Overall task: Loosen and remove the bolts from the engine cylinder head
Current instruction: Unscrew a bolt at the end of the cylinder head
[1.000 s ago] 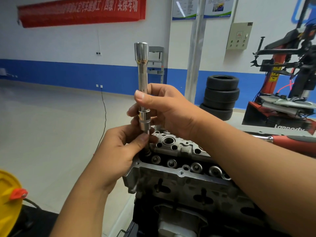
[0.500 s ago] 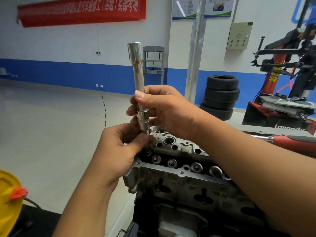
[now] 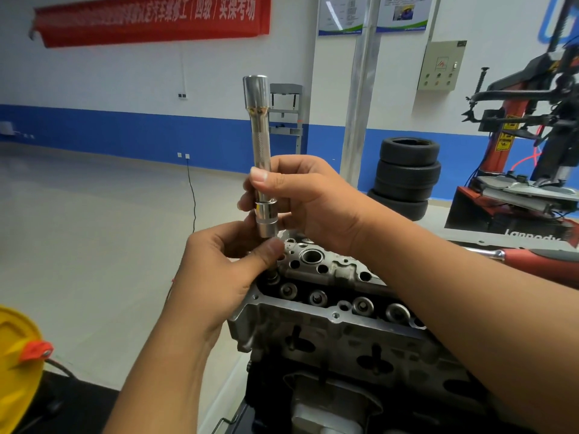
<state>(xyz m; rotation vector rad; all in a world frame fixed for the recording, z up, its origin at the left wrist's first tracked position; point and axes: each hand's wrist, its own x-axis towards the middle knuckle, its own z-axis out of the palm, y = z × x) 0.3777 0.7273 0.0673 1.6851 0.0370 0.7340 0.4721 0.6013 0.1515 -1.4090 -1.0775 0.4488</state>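
A grey engine (image 3: 329, 364) fills the lower middle of the view, its cylinder head (image 3: 338, 296) on top with a row of round valve seats and bolt holes showing. Behind it to the right stands a red tyre changer (image 3: 513, 145), and beside that a stack of tyres (image 3: 405, 177) against the blue-banded wall. A red banner (image 3: 150, 20) hangs high on the left. A yellow drum (image 3: 15, 364) sits at the lower left edge. A red-handled tool (image 3: 532, 261) lies just past the right forearm.

Over the head's left end an extension bar (image 3: 261, 142) stands nearly upright, wide end up, with a socket (image 3: 267, 222) on its lower end. The right hand (image 3: 307, 202) grips the bar's lower part, thumb pressed on its front. The left hand (image 3: 219, 270) pinches just under the socket, thumb tip touching its bottom rim; what it pinches there is hidden, possibly a bolt. The socket hangs just above the head's left corner.
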